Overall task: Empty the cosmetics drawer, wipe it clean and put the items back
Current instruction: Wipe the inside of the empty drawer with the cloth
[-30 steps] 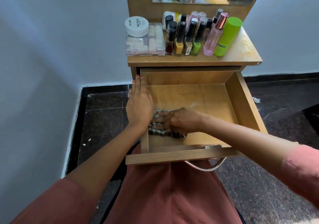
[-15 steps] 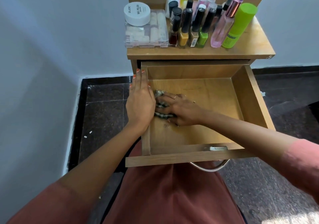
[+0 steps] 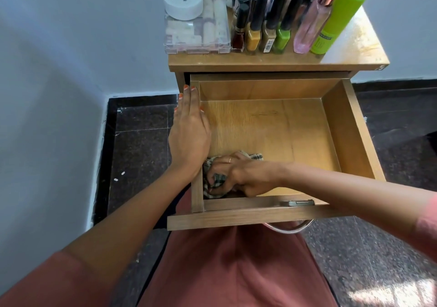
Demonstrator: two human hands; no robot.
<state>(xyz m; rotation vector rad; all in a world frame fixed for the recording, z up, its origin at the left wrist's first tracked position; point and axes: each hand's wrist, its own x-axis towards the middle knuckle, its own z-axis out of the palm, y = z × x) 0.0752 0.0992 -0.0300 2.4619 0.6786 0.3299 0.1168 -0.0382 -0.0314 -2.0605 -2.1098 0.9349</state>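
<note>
The wooden drawer [image 3: 340,127] stands pulled out, holding only a checked cloth [image 3: 218,181]. My right hand [image 3: 238,176] grips that bunched cloth in the near left corner of the drawer floor. Flat along the drawer's left wall lies my left hand [image 3: 189,136], fingers straight. On the cabinet top [image 3: 354,48] stand the cosmetics: a clear plastic box [image 3: 196,34] with a white jar [image 3: 183,0] on it, several nail polish bottles [image 3: 260,22], a pink perfume bottle [image 3: 312,22] and a green spray bottle [image 3: 335,20].
A metal handle [image 3: 290,228] hangs under the drawer front, above my lap in reddish cloth. White walls close in on the left and behind the cabinet. Dark stone floor [image 3: 142,141] lies to the left and right of the drawer.
My right hand has dragged the cloth from the middle left of the drawer floor back to the near left corner. The left hand stayed on the left wall. The camera tilted down.
</note>
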